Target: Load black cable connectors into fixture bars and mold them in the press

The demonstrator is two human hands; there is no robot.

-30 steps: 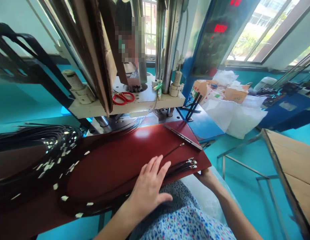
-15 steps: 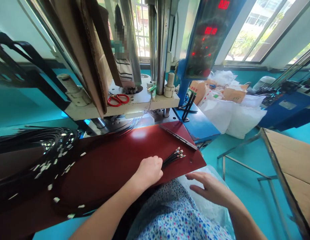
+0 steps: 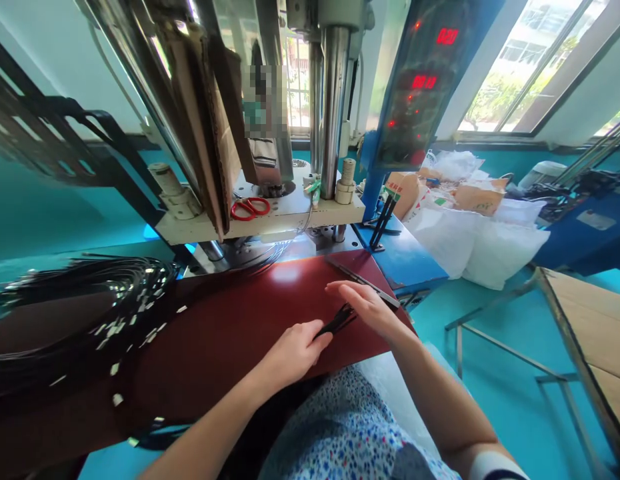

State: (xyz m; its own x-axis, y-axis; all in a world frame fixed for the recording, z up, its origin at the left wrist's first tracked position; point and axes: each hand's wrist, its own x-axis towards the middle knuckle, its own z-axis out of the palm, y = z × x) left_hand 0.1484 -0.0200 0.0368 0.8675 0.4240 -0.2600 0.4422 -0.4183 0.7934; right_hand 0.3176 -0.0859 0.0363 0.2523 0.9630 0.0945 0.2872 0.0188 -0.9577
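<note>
My left hand (image 3: pixel 296 350) is closed around a bundle of black cables (image 3: pixel 336 324) above the red-brown board (image 3: pixel 230 333). The cables stick out past its thumb toward my right hand (image 3: pixel 366 308). That hand lies over the bundle's far end with its fingers stretched out, and it covers the cable tips. Whether its palm presses on them cannot be seen. Partly behind the right hand, a slotted metal strip (image 3: pixel 390 298) rests along the board's right edge. A large coil of black cables (image 3: pixel 155 283) with white-tipped ends spreads over the board's left side.
Beyond the board stands a press with a pale plate (image 3: pixel 290 219), where red-handled scissors (image 3: pixel 250 209) lie. A blue control box (image 3: pixel 415 100) with red digits rises at its right. White sacks (image 3: pixel 483 250) and a cardboard-topped metal frame (image 3: pixel 580 320) are farther right.
My right hand has come up from beside the board's front edge to the cable ends, which were in plain sight before. My left hand keeps its hold on the bundle. The view has shifted slightly.
</note>
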